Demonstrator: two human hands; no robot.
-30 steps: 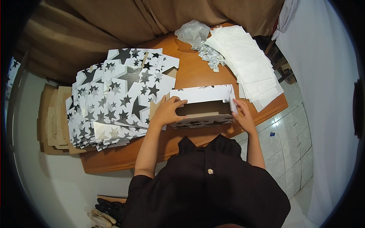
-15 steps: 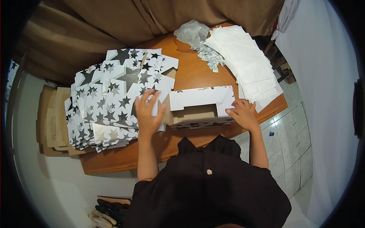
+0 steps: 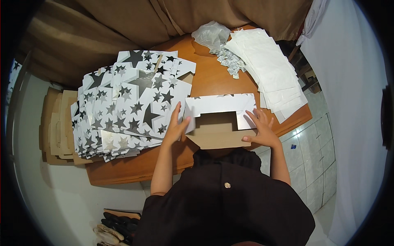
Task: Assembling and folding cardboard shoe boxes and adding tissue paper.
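Observation:
A long cardboard box (image 3: 223, 102), white outside and brown inside, sits near the table's front edge with its top uncovered. Its near flap is folded out toward me, showing plain brown card. Beside the box's left end is my left hand (image 3: 176, 128), fingers straight and thumb against the side flap. My right hand (image 3: 262, 129) grips the right end, thumb on the near flap and fingers over the white end flap. Flat star-printed cardboard sheets (image 3: 135, 102) are piled just left of my left hand.
White paper sheets (image 3: 275, 69) lie fanned out at the table's right. Next to them are small silvery packets (image 3: 230, 61) and a crumpled clear plastic bag (image 3: 211, 33). Brown cardboard pieces (image 3: 61, 127) stand at the far left. A brown curtain (image 3: 102, 28) hangs behind the table (image 3: 209, 82).
The box's near flap has swung out toward me. My left hand has moved right, in to the box's left end; my right thumb has come onto the near flap.

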